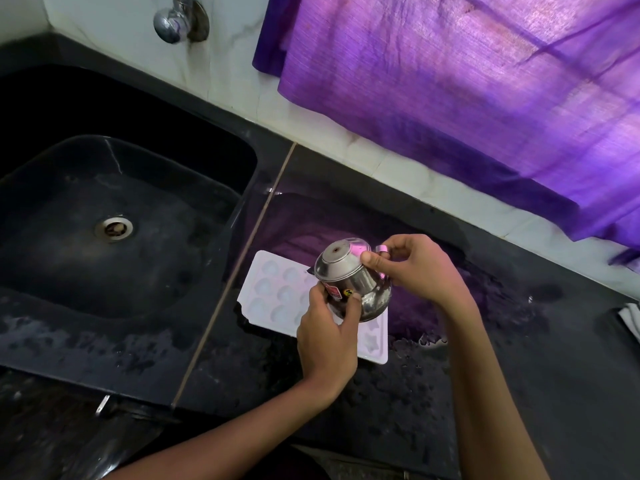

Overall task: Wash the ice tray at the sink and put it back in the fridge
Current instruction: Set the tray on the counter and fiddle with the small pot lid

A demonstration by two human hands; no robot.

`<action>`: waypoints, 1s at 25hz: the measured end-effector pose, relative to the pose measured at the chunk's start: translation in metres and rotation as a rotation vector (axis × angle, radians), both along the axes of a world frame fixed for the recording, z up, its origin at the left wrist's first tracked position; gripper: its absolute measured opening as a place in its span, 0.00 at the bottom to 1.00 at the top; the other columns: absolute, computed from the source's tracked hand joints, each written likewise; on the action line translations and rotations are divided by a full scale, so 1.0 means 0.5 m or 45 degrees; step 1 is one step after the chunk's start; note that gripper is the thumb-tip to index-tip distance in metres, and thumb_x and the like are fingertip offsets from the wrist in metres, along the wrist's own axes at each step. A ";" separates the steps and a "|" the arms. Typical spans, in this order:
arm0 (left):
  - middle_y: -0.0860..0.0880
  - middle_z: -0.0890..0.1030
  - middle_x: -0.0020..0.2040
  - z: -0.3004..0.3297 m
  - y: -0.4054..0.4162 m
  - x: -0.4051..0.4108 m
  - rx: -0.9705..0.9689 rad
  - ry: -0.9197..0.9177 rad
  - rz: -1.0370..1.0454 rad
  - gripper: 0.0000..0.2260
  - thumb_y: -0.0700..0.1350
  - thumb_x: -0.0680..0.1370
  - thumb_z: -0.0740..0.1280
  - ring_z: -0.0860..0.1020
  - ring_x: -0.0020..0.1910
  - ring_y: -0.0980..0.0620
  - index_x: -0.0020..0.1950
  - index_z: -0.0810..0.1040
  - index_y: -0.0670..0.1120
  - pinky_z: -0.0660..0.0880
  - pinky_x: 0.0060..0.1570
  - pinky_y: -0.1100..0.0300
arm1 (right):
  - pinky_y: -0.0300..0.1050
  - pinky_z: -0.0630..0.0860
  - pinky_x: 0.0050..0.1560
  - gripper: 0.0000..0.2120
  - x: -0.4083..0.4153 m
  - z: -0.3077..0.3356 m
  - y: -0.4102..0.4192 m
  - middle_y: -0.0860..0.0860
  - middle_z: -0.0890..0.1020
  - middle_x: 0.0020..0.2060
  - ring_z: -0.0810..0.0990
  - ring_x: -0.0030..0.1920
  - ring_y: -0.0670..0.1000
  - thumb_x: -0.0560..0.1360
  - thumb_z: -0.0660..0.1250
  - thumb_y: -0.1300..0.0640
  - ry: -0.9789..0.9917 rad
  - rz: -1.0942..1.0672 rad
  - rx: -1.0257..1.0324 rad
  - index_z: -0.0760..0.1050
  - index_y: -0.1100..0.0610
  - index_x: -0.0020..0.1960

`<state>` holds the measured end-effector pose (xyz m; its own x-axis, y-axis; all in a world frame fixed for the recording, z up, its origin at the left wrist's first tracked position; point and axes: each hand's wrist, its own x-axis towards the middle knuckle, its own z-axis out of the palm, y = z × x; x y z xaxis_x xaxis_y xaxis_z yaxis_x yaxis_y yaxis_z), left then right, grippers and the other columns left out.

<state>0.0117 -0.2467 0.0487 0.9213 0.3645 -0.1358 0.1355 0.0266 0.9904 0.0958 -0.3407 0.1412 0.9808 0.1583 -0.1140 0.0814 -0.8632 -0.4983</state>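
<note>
A white ice tray (pixel 277 292) with round and star-shaped cups lies flat on the black counter just right of the sink. Above it I hold a small steel pot (pixel 349 282), tipped over on its side, with stickers on its belly. My left hand (pixel 329 341) grips the pot from below, with the thumb on its side. My right hand (pixel 415 268) holds the pot's upper side near a metal loop handle, its thumb pressed on the steel. The pot and both hands hide the tray's middle and right part.
The black sink (pixel 114 209) with a metal drain (pixel 114 229) lies at the left, and a steel tap (pixel 173 22) juts from the white wall above it. A purple curtain (pixel 467 91) hangs over the counter's back edge. The counter (pixel 519 358) is wet and speckled.
</note>
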 end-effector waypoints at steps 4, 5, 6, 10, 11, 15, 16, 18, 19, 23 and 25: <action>0.56 0.80 0.49 0.001 -0.002 0.012 -0.006 0.029 0.020 0.12 0.50 0.76 0.66 0.78 0.50 0.55 0.57 0.73 0.48 0.72 0.46 0.61 | 0.50 0.79 0.44 0.29 0.017 -0.004 0.002 0.49 0.84 0.34 0.82 0.36 0.48 0.58 0.64 0.29 -0.031 0.028 -0.061 0.80 0.54 0.39; 0.57 0.79 0.48 0.002 -0.002 0.015 -0.005 0.033 0.022 0.12 0.50 0.76 0.66 0.78 0.49 0.55 0.57 0.73 0.48 0.71 0.46 0.62 | 0.50 0.79 0.44 0.29 0.022 -0.004 0.002 0.49 0.84 0.34 0.82 0.36 0.48 0.58 0.64 0.28 -0.033 0.029 -0.069 0.80 0.54 0.40; 0.57 0.79 0.48 0.003 -0.002 0.016 -0.004 0.034 0.024 0.12 0.50 0.76 0.66 0.77 0.48 0.56 0.57 0.73 0.48 0.70 0.45 0.63 | 0.50 0.79 0.44 0.29 0.025 -0.004 0.003 0.49 0.84 0.35 0.82 0.37 0.48 0.58 0.64 0.28 -0.033 0.028 -0.072 0.80 0.54 0.40; 0.56 0.79 0.49 0.005 -0.002 0.022 -0.010 0.025 0.026 0.13 0.50 0.76 0.66 0.76 0.47 0.58 0.58 0.73 0.47 0.69 0.45 0.64 | 0.48 0.79 0.44 0.28 0.032 -0.004 0.003 0.48 0.84 0.35 0.82 0.37 0.47 0.58 0.64 0.29 -0.029 0.028 -0.080 0.80 0.53 0.40; 0.56 0.79 0.49 0.005 -0.002 0.024 -0.009 0.024 0.029 0.12 0.50 0.76 0.66 0.76 0.47 0.58 0.58 0.73 0.47 0.70 0.46 0.63 | 0.48 0.79 0.44 0.28 0.033 -0.004 0.004 0.48 0.84 0.35 0.82 0.37 0.47 0.58 0.64 0.29 -0.028 0.030 -0.081 0.80 0.53 0.41; 0.57 0.78 0.47 0.006 -0.003 0.029 -0.015 0.031 0.043 0.11 0.49 0.76 0.66 0.76 0.46 0.57 0.56 0.73 0.48 0.72 0.47 0.61 | 0.48 0.79 0.44 0.27 0.037 -0.002 0.008 0.48 0.84 0.36 0.82 0.37 0.47 0.59 0.64 0.30 -0.028 0.035 -0.079 0.80 0.53 0.41; 0.57 0.78 0.47 0.007 -0.003 0.030 -0.010 0.032 0.044 0.11 0.49 0.76 0.66 0.76 0.46 0.57 0.56 0.73 0.48 0.72 0.47 0.61 | 0.48 0.79 0.44 0.25 0.038 -0.001 0.008 0.48 0.84 0.36 0.82 0.37 0.47 0.61 0.66 0.32 -0.032 0.035 -0.086 0.80 0.53 0.41; 0.57 0.78 0.47 0.008 -0.005 0.030 -0.007 0.039 0.041 0.11 0.49 0.76 0.66 0.76 0.46 0.56 0.56 0.73 0.47 0.73 0.48 0.60 | 0.49 0.79 0.44 0.21 0.039 0.001 0.008 0.48 0.84 0.36 0.82 0.38 0.48 0.65 0.69 0.36 -0.038 0.037 -0.103 0.80 0.54 0.41; 0.57 0.78 0.47 0.009 -0.005 0.030 -0.010 0.040 0.040 0.11 0.49 0.76 0.66 0.77 0.46 0.56 0.56 0.73 0.47 0.73 0.48 0.59 | 0.49 0.80 0.44 0.20 0.040 0.002 0.007 0.49 0.84 0.35 0.82 0.38 0.48 0.65 0.69 0.36 -0.042 0.042 -0.108 0.80 0.54 0.41; 0.57 0.78 0.48 0.012 -0.005 0.030 -0.009 0.037 0.040 0.12 0.49 0.76 0.66 0.75 0.45 0.58 0.57 0.73 0.46 0.70 0.46 0.62 | 0.50 0.80 0.45 0.22 0.038 0.004 0.008 0.49 0.84 0.36 0.82 0.38 0.49 0.64 0.68 0.35 -0.051 0.053 -0.113 0.80 0.54 0.41; 0.57 0.79 0.48 0.012 -0.005 0.031 -0.007 0.035 0.045 0.12 0.49 0.76 0.66 0.75 0.45 0.58 0.57 0.73 0.47 0.70 0.46 0.62 | 0.52 0.80 0.45 0.26 0.036 0.007 0.009 0.49 0.84 0.35 0.82 0.38 0.49 0.60 0.65 0.31 -0.043 0.053 -0.098 0.80 0.54 0.41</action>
<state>0.0271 -0.2492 0.0545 0.9037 0.3961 -0.1628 0.1613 0.0375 0.9862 0.1137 -0.3361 0.1447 0.9771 0.1908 -0.0944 0.1333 -0.8942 -0.4273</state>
